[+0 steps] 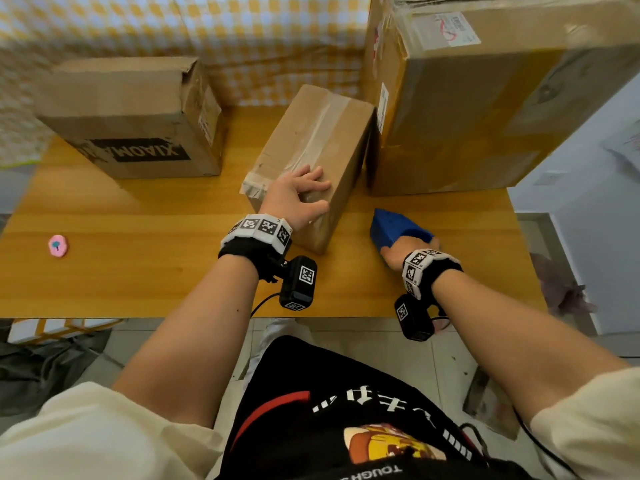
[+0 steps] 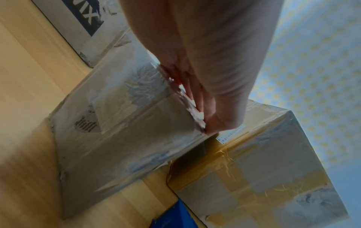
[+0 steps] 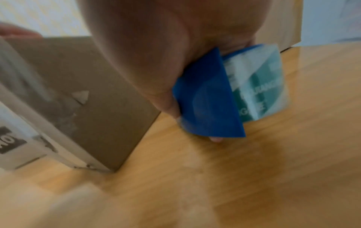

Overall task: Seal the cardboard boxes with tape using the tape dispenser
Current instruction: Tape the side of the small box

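Nearest: black shirt with a cartoon print and two bare forearms reaching out over the wooden table.
Right hand: right hand is clasped round the blue tape dispenser, low on the table just right of the middle box; thumb and fingers wrap its blue shell.
Left hand: left hand lies on the near end of the middle box, fingers bent over its top edge and gripping it.
Middle box: stands on the table, turned at an angle, clear tape already down its top seam and over the near end.
Farther back: large box stands just right of the middle box; printed box sits well apart at the left; pink object lies alone at the far left.
Risk: the middle box looks light, so it may slide or twist under the dispenser's pull if the left hand's grip eases; tape could then wrinkle or miss the seam.
Risk two: the large box crowds the right side, so the dispenser could snag on it.
Views differ: right wrist view alone shows the tape roll with teal print inside the shell; left wrist view alone shows the fingertips on crinkled tape at the box edge; only the head view shows both hands together.
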